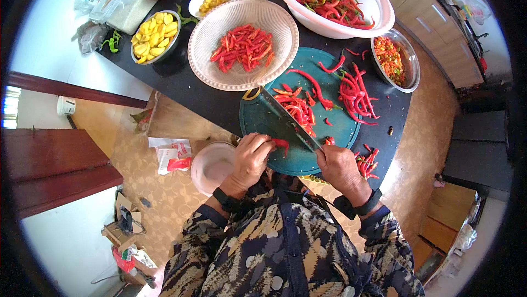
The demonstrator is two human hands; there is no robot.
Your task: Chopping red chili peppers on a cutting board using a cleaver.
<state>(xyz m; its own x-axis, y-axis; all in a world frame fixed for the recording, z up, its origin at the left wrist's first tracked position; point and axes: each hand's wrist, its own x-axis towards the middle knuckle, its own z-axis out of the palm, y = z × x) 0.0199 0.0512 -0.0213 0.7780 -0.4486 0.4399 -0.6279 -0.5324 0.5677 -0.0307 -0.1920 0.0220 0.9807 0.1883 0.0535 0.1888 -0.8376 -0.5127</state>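
Note:
My left hand (252,158) pinches a red chili pepper (281,145) over the near left part of a round green cutting board (263,116). In my right hand (339,167) is the handle of a kitchen knife (288,121); its broad blade points away and to the left across the board. Beyond the blade lies a heap of cut red chili pieces (298,110). Whole red chilies (356,91) are piled at the board's right edge. Close to my right wrist, several chili stem ends (368,163) rest on the black table (395,132).
A ribbed colander (197,56) of cut chilies overlaps the board's far left. Behind stand a large white basin (383,17) of chilies, a metal bowl (415,66) of chopped peppers, a bowl of yellow slices (156,35) and a small white bowl (197,3). A pink bin (212,167) sits below.

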